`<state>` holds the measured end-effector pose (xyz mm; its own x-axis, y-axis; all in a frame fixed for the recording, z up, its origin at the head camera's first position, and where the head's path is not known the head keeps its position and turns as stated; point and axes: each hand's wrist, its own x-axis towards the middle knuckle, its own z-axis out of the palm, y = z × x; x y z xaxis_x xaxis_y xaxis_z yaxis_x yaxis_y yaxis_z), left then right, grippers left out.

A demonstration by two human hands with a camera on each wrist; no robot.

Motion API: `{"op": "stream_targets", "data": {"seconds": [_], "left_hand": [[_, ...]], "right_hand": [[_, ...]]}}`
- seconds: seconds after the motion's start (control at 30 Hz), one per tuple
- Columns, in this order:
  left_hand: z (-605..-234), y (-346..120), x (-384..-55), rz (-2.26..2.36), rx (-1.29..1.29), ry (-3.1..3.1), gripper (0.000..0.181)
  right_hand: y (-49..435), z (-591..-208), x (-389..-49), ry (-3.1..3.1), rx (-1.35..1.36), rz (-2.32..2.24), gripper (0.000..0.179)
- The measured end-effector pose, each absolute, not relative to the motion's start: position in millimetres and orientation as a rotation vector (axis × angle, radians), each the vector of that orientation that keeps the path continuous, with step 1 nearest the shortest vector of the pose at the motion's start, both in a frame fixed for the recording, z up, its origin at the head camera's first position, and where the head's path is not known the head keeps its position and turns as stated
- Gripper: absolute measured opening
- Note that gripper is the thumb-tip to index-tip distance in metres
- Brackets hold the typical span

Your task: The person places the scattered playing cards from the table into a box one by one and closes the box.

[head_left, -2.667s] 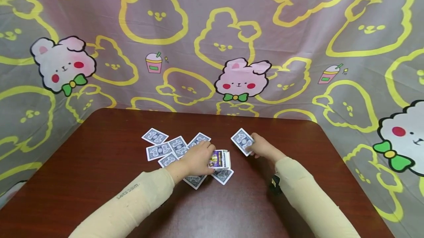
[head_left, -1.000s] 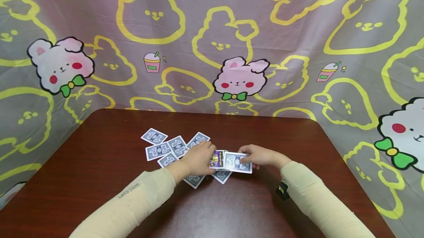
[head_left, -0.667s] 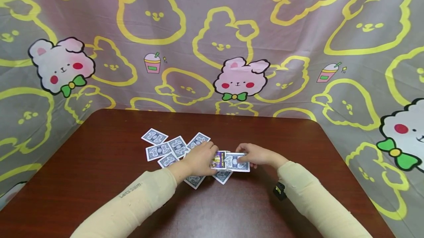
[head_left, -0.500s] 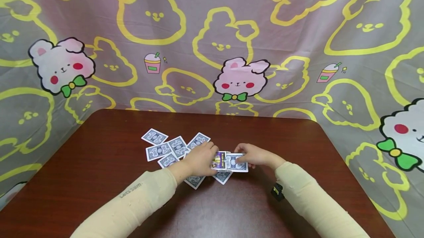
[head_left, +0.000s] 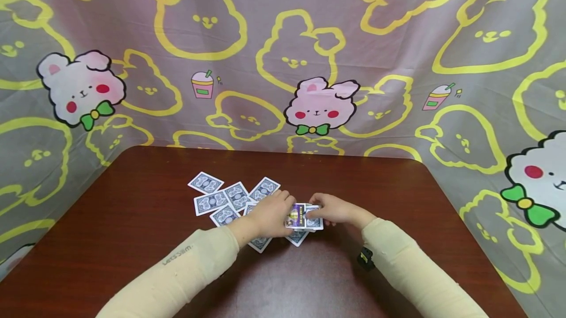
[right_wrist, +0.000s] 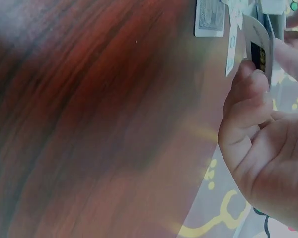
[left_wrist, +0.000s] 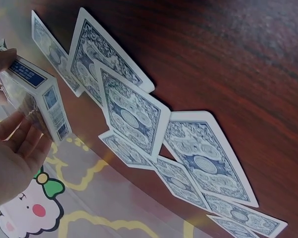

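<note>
My left hand (head_left: 273,214) grips a small card box (head_left: 295,216) with a purple and yellow face, its thumb on one narrow side and the fingers on the other, as the left wrist view shows. My right hand (head_left: 338,210) pinches a playing card (head_left: 315,220), back up, between thumb and fingers at its right end. The card's left part is hidden inside the box's open right end. In the right wrist view the card (right_wrist: 260,49) bends a little, and a white box flap (right_wrist: 232,52) hangs beside it.
Several blue-backed playing cards (head_left: 211,202) lie face down on the brown table (head_left: 132,239), some overlapping, left of and below the box. A patterned cloth (head_left: 247,13) hangs behind the table and at both sides.
My right hand has brought the card from the right to the box's open end and slid it leftward, so less of it shows. My left hand keeps its grip, shifting slightly right.
</note>
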<state>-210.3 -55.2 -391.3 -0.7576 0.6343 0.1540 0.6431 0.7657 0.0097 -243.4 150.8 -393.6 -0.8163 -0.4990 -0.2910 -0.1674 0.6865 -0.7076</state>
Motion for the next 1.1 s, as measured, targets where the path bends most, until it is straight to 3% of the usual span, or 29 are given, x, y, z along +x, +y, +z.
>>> {"op": "stream_targets", "data": {"seconds": [0.37, 1.1], "left_hand": [[-391.4, -63.0, -213.6, -0.131, -0.990, -2.836, 0.055], [-391.0, -56.2, -210.8, -0.064, -1.030, -2.801, 0.055]], "right_hand": [[161.7, -396.7, -248.5, 2.367, -0.501, -1.017, 0.022], [136.9, -403.7, -241.6, 2.341, -0.482, -0.994, 0.023]]}}
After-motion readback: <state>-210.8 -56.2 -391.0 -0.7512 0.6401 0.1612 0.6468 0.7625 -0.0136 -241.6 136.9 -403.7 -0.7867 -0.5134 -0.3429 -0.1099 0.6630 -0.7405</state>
